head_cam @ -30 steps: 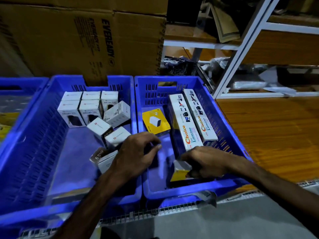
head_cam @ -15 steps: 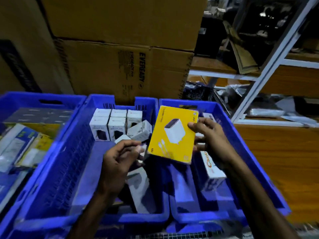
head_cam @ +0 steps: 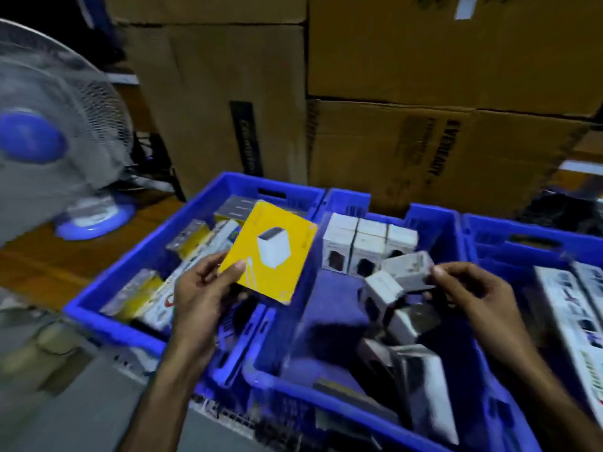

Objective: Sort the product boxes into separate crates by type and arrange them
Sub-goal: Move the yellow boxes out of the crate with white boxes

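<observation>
We are pinching the yellow box (head_cam: 269, 252) by its lower corner in our left hand (head_cam: 199, 291), holding it above the left crate (head_cam: 107, 290). Our right hand (head_cam: 473, 288) is hovering over the middle crate (head_cam: 453, 236), fingers loosely curled, holding nothing. Beyond are standing small white boxes (head_cam: 368, 243) in rows.

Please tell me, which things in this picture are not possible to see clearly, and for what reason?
All in the head view:
- Print on the yellow box in the left hand: too small and blurred.
- Mixed boxes in the left crate: smeared by motion and partly hidden behind the yellow box.
- Long white box in the right crate: cut off by the right edge.
- Right hand: blur hides whether its fingertips touch the small white box.
</observation>
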The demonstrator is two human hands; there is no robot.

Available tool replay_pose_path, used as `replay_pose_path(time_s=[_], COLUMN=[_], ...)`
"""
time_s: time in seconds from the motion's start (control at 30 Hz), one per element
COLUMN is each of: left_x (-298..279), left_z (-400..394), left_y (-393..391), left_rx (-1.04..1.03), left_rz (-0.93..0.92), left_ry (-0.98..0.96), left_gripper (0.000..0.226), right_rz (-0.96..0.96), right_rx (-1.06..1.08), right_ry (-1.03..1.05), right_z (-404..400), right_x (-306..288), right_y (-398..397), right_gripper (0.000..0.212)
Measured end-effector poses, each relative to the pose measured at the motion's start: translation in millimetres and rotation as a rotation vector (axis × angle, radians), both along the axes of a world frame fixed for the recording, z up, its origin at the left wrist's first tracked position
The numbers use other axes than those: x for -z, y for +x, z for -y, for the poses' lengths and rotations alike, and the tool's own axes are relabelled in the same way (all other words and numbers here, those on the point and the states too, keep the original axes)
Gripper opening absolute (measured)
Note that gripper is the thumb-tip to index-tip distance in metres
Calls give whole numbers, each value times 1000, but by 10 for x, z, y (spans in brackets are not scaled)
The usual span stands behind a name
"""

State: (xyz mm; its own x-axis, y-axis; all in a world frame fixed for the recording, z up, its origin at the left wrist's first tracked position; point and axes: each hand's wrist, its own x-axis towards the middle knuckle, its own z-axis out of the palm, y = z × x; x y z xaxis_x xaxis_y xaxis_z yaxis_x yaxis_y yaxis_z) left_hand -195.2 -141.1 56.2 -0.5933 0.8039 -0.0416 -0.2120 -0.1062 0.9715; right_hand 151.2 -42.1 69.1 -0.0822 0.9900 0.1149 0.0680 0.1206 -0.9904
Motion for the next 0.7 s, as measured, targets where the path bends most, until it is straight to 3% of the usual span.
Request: replay_pose_path(time_s=[0.13, 0.3, 0.47, 0.6, 0.7], left_x=[282, 441, 405, 320, 272], left_z=[27, -40, -215, -438, -620], left_y=[-785, -956, -301, 368, 779], left_rx=[-214, -395, -109, 188, 370], left_rz=[-305, -716, -760, -943, -972], left_ry=[-141, -300, -80, 73, 150], left_gripper=[36, 43, 15, 16, 18], right_rz=[128, 139, 158, 215, 227], right_rx=[-131, -306, -308, -258, -208], right_ry=[-37, -13, -56, -80, -80], right_z=[-9, -22, -43, -43, -34], right_x=[113, 136, 153, 151, 135], right_y=[-189, -464, -468, -279, -80], right_gripper=[7, 15, 8, 9, 11])
